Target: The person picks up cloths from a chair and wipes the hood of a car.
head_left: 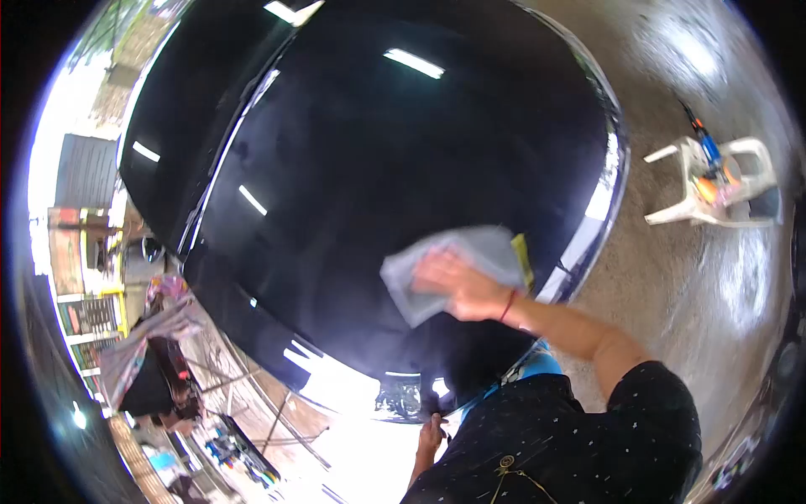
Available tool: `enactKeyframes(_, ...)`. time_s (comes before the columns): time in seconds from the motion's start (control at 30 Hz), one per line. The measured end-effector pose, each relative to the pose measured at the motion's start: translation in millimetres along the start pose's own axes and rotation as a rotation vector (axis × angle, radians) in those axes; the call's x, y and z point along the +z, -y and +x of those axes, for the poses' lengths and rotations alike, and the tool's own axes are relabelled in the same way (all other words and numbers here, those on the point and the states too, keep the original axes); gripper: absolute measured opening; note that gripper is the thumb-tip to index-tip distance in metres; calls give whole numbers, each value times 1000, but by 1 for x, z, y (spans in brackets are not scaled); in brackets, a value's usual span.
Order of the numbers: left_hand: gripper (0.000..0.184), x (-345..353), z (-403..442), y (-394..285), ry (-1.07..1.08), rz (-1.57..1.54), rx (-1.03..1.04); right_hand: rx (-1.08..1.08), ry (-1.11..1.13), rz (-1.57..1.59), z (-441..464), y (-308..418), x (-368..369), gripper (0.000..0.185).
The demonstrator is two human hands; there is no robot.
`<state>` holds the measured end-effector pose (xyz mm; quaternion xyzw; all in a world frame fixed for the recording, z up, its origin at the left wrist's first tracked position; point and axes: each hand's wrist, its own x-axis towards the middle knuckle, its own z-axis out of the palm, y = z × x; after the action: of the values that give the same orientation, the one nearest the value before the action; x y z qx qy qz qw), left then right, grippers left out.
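A glossy black car body panel (pixel 378 143) fills the middle of the view, with white light strips reflected in it. My right hand (pixel 449 281), slightly blurred, presses a pale grey cloth (pixel 495 249) against the panel near its lower right part. A yellow-green strip (pixel 522 254) shows at the cloth's right edge. Down at the panel's lower edge, my left hand (pixel 431 433) has its fingers curled, by a small dark shape. Whether that hand grips this shape or the car's edge cannot be made out.
On the concrete floor (pixel 621 260) at right is a white plastic chair (pixel 688 202), with a blue and orange power tool (pixel 709 151) on it. A draped cloth (pixel 138 344) and cluttered stands lie at lower left. A dark helmet-like object (pixel 152 249) is at left.
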<state>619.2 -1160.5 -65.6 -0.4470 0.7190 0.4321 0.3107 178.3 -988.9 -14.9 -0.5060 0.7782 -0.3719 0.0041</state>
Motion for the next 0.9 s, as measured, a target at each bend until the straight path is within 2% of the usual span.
enactKeyframes(0.03, 69, 4, -2, 16, -33, -71, -21, 62, -20, -75, 19, -34, -40, 68)
enactKeyframes(0.07, 69, 9, -9, 29, -52, -110, -34, 250, -115, -110, 42, -66, -72, 63)
enactKeyframes(0.1, 70, 13, -18, 41, -73, -148, -48, 293, -237, -268, 70, -102, -106, 65)
enactKeyframes(0.13, 69, 21, -31, 49, -118, 34, 103, 384, -319, -389, 103, -151, -122, 62)
enactKeyframes(0.17, 67, 26, -47, 50, -125, -79, -3, 530, -329, -431, 144, -193, -139, 61)
enactKeyframes(0.2, 66, 34, -63, 53, -184, -153, -39, 495, -332, -408, 182, -193, -137, 61)
enactKeyframes(0.3, 65, 73, -85, 68, -295, -329, -197, 669, -317, -276, 278, -153, -114, 57)
enactKeyframes(0.37, 66, 85, -94, 59, -299, -350, -253, 276, -345, -229, 288, -86, -29, 54)
enactKeyframes(0.4, 67, 92, -96, 63, -293, -265, -150, 116, -337, -302, 276, -50, 14, 55)
enactKeyframes(0.43, 67, 97, -97, 66, -286, -179, -37, 56, -251, -237, 257, -4, 33, 54)
enactKeyframes(0.47, 65, 87, -98, 41, -271, -344, -232, -21, -226, -184, 229, 28, 67, 52)
enactKeyframes(0.5, 64, 91, -89, 54, -363, -311, -71, -80, -117, -90, 194, 61, 87, 50)
enactKeyframes(0.57, 62, 82, -59, 80, -429, -550, -84, -202, 88, -19, 126, 111, 110, 52)
enactKeyframes(0.63, 59, 59, -50, 73, -562, -691, 81, -263, 200, 185, 58, 137, 138, 53)
enactKeyframes(0.7, 55, 24, -81, -3, -653, -736, 157, -374, 578, 157, 12, 157, 126, 58)
enactKeyframes(0.77, 54, 5, -86, -40, -686, -791, 308, 153, 1110, 1072, -12, 159, 103, 66)
enactKeyframes(0.8, 55, -1, -84, -46, -600, -855, 369, 281, 1094, 1094, -16, 168, 69, 70)
enactKeyframes(0.83, 38, -5, -64, -8, -411, -990, 386, 412, 1072, 1113, -21, 174, 39, 74)
enactKeyframes(0.87, 32, 1, -40, 0, -616, -745, 541, 453, 916, 1107, -43, 166, 59, 72)
enactKeyframes(0.9, 33, 0, -46, -25, -812, -486, 684, 459, 912, 1098, -43, 165, 43, 72)
